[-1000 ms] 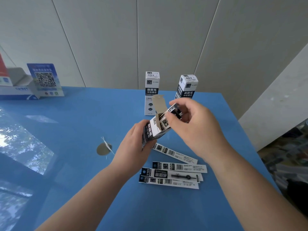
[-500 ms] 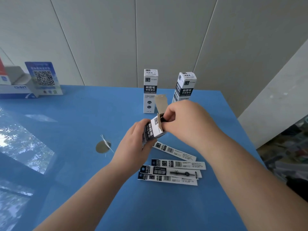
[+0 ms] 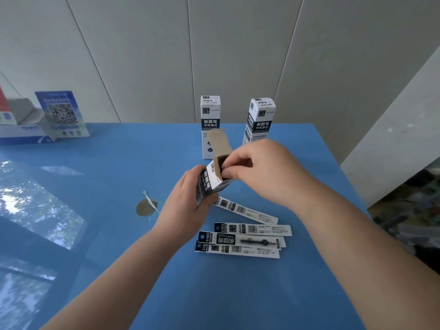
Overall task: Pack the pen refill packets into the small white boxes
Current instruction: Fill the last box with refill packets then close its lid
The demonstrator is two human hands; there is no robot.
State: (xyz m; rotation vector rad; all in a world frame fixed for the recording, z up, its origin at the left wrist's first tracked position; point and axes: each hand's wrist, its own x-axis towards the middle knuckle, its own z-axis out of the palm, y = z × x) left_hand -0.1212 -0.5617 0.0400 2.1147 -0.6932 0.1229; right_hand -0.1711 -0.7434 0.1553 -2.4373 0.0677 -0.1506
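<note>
My left hand (image 3: pixel 184 206) grips a small white box (image 3: pixel 210 181) with black print, held tilted above the blue table (image 3: pixel 114 177), its brown top flap standing open. My right hand (image 3: pixel 259 170) is at the box's mouth, fingers curled and pinching the dark end of a refill packet (image 3: pixel 222 160) that sits almost wholly inside. Several flat white and black refill packets (image 3: pixel 242 239) lie on the table just below my hands. Two closed white boxes stand upright behind: one (image 3: pixel 210 120) at centre, another (image 3: pixel 260 122) to its right.
A round grey spot with a thin white strip (image 3: pixel 146 207) lies left of my left hand. A blue QR-code sign (image 3: pixel 60 114) and a white and blue carton (image 3: pixel 21 132) stand at the far left. The table's right edge borders a white wall.
My right hand has pushed the packet down into the open box; a second ago its end stuck out well above the mouth. Both hands stayed in place.
</note>
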